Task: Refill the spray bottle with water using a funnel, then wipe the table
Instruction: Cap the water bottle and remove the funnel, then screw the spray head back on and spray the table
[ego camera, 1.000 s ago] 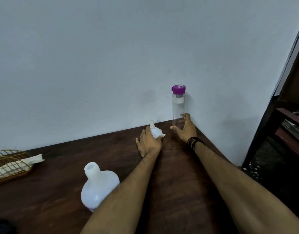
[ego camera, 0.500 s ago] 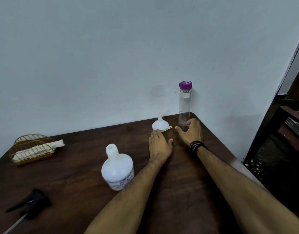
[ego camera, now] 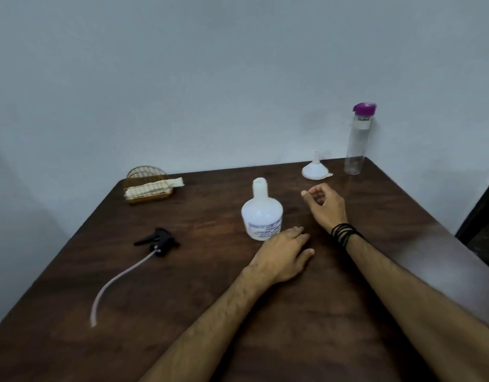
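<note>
A white round spray bottle (ego camera: 262, 213) stands uncapped near the middle of the dark wooden table (ego camera: 182, 312). Its black trigger head (ego camera: 159, 240) with a long clear tube lies to the left. A white funnel (ego camera: 315, 170) rests upside down at the back right, beside a tall clear water bottle (ego camera: 358, 140) with a purple cap. My left hand (ego camera: 283, 256) lies flat just right of the spray bottle's base, holding nothing. My right hand (ego camera: 324, 206), with black wrist bands, hovers between spray bottle and funnel, fingers loosely curled, empty.
A gold wire basket (ego camera: 147, 186) with folded white cloths sits at the back left by the pale wall. The table's right edge drops off toward dark furniture (ego camera: 483, 216).
Both hands have drawn back from the funnel and the water bottle toward me. The view has swung left and down, bringing the trigger head and basket into sight.
</note>
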`<state>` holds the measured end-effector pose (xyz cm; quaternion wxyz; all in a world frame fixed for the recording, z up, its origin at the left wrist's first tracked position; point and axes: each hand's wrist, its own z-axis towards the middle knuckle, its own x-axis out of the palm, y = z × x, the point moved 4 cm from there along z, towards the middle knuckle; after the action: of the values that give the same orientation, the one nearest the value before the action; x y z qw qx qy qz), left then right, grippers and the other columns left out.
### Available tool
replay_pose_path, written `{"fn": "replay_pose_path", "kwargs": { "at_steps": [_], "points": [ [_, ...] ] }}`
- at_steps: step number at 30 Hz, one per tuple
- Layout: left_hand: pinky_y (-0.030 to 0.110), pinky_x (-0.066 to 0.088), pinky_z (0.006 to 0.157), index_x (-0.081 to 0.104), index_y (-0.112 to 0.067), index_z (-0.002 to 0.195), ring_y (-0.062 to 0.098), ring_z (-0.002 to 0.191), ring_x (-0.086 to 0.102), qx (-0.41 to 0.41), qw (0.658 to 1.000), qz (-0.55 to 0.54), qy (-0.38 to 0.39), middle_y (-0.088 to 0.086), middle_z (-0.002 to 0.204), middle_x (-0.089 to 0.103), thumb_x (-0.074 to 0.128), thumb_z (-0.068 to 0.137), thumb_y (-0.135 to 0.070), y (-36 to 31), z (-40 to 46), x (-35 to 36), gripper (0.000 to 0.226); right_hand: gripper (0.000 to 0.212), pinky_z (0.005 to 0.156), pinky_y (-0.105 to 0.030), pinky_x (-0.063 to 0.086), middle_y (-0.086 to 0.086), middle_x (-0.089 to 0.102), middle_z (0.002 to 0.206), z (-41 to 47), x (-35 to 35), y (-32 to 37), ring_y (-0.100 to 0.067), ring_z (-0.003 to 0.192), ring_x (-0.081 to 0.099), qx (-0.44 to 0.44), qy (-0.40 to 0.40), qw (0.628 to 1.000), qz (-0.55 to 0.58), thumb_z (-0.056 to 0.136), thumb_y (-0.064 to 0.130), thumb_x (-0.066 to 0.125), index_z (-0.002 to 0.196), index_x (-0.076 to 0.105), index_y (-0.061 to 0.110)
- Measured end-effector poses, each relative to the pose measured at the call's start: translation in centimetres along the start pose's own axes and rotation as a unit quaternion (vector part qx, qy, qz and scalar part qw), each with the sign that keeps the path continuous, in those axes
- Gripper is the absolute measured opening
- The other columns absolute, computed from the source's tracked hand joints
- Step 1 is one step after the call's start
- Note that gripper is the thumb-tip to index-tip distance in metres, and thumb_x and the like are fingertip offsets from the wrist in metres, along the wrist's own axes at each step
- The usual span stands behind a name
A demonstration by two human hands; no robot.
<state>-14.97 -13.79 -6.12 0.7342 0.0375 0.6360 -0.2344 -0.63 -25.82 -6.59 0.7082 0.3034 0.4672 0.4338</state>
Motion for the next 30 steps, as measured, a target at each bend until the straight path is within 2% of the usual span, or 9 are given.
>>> {"fn": "replay_pose_path", "kwargs": {
  "at_steps": [4, 7, 10, 13, 16, 20, 24, 26, 30],
  "points": [
    [0.035, 0.049, 0.096, 0.063, -0.014, 0.128, 0.020, 0.122, 0.056, 0.058, 0.998, 0.007, -0.001, 0.004, 0.132, 0.062, 0.053, 0.100, -0.032, 2.6, -6.4, -3.2, 0.035, 0.026, 0.066, -0.006, 0.042, 0.015, 0.065, 0.078, -2.8, 2.0, 2.7, -0.005, 0.075, 0.060, 0.015, 0.018, 0.999, 0.038, 0.093, 0.045, 0.065, 0.085, 0.065, 0.020],
    [0.041, 0.052, 0.085, 0.071, -0.010, 0.109, 0.027, 0.099, 0.064, 0.017, 0.992, 0.048, -0.114, 0.007, 0.105, 0.071, 0.062, 0.094, -0.023, 6.2, -10.4, -5.6, 0.022, 0.034, 0.077, -0.022, 0.049, 0.004, 0.072, 0.089, -4.4, 3.9, 4.3, -0.012, 0.085, 0.065, 0.012, 0.050, 0.996, 0.074, 0.098, 0.049, 0.055, 0.092, 0.068, 0.018],
    [0.043, 0.050, 0.087, 0.067, -0.011, 0.111, 0.027, 0.100, 0.060, -0.164, 0.959, 0.096, -0.212, 0.007, 0.107, 0.066, 0.064, 0.091, -0.031, 10.4, -13.2, -8.3, 0.028, 0.043, 0.075, -0.010, 0.043, 0.006, 0.071, 0.103, -6.0, 5.3, 6.2, -0.010, 0.098, 0.063, 0.000, 0.075, 0.992, 0.103, 0.099, 0.054, 0.045, 0.104, 0.068, 0.018],
    [0.042, 0.045, 0.098, 0.056, -0.013, 0.125, 0.027, 0.116, 0.051, -0.351, 0.907, 0.126, -0.196, 0.009, 0.125, 0.054, 0.065, 0.089, -0.041, 13.6, -15.4, -9.6, 0.047, 0.051, 0.076, -0.020, 0.044, 0.005, 0.068, 0.106, -7.3, 6.5, 7.6, -0.010, 0.095, 0.061, -0.007, 0.097, 0.985, 0.143, 0.094, 0.060, 0.038, 0.109, 0.065, 0.019],
    [0.044, 0.043, 0.102, 0.049, -0.012, 0.128, 0.030, 0.123, 0.046, -0.425, 0.875, 0.136, -0.186, 0.012, 0.132, 0.048, 0.068, 0.085, -0.045, 15.1, -17.4, -9.9, 0.057, 0.058, 0.076, -0.026, 0.041, 0.006, 0.064, 0.101, -8.0, 7.2, 8.4, -0.008, 0.088, 0.057, -0.025, 0.122, 0.979, 0.161, 0.087, 0.067, 0.038, 0.108, 0.060, 0.017],
    [0.045, 0.045, 0.103, 0.047, -0.009, 0.130, 0.031, 0.125, 0.045, -0.459, 0.866, 0.085, -0.179, 0.015, 0.132, 0.048, 0.066, 0.086, -0.042, 16.4, -18.4, -9.2, 0.058, 0.070, 0.087, -0.032, 0.049, -0.001, 0.066, 0.115, -8.0, 7.5, 8.7, -0.015, 0.103, 0.062, -0.025, 0.144, 0.979, 0.140, 0.077, 0.071, 0.051, 0.120, 0.059, 0.017],
    [0.043, 0.043, 0.103, 0.047, -0.005, 0.131, 0.034, 0.124, 0.043, -0.461, 0.872, 0.043, -0.162, 0.018, 0.133, 0.047, 0.062, 0.087, -0.038, 17.2, -18.5, -9.1, 0.057, 0.058, 0.094, -0.038, 0.051, -0.002, 0.063, 0.118, -8.0, 7.9, 8.4, -0.018, 0.108, 0.061, -0.029, 0.146, 0.984, 0.099, 0.080, 0.053, 0.074, 0.123, 0.058, 0.016],
    [0.043, 0.041, 0.105, 0.045, -0.005, 0.132, 0.034, 0.125, 0.041, -0.454, 0.879, -0.002, -0.148, 0.017, 0.134, 0.045, 0.065, 0.086, -0.034, 17.2, -18.0, -9.0, 0.058, 0.052, 0.093, -0.034, 0.049, 0.000, 0.060, 0.117, -7.9, 7.8, 8.4, -0.016, 0.107, 0.059, -0.044, 0.141, 0.987, 0.071, 0.082, 0.043, 0.078, 0.122, 0.058, 0.016],
    [0.040, 0.040, 0.103, 0.046, -0.004, 0.129, 0.031, 0.121, 0.042, -0.412, 0.898, -0.041, -0.145, 0.015, 0.132, 0.046, 0.060, 0.085, -0.015, 16.6, -16.9, -8.4, 0.048, 0.049, 0.083, -0.025, 0.043, 0.002, 0.057, 0.111, -8.7, 8.0, 8.9, -0.013, 0.101, 0.057, -0.069, 0.156, 0.984, 0.048, 0.082, 0.043, 0.077, 0.118, 0.058, 0.016]
  ]
}}
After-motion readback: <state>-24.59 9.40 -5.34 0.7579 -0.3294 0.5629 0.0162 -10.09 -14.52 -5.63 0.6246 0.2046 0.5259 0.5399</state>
